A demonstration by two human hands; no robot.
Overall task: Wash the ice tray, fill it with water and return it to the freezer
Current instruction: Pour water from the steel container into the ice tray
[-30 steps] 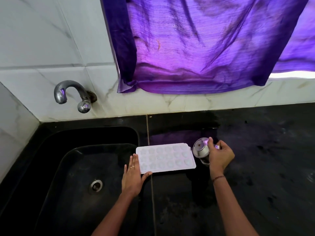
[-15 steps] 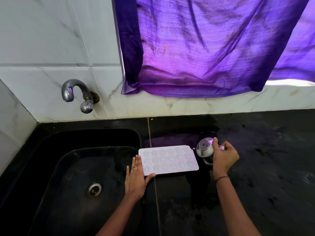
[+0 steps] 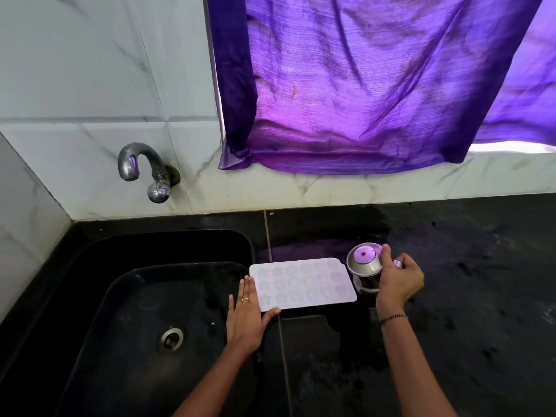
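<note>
A white ice tray (image 3: 304,284) with star and round moulds lies flat on the black counter, its left end at the sink's right rim. My left hand (image 3: 246,317) rests flat with fingers spread, thumb and fingertips touching the tray's left edge. My right hand (image 3: 397,278) grips a small steel cup (image 3: 364,261) just right of the tray, tilted with its mouth toward the tray. Whether water flows from it is unclear.
A black sink (image 3: 144,266) with a steel drain (image 3: 171,338) fills the lower left. A steel tap (image 3: 141,168) juts from the tiled wall above it. The black counter (image 3: 466,296) stretches right. A purple curtain (image 3: 376,85) hangs behind.
The view has shifted slightly. Both hands, the tray and the steel cup keep almost the same places; the cup stays tilted at the tray's right end.
</note>
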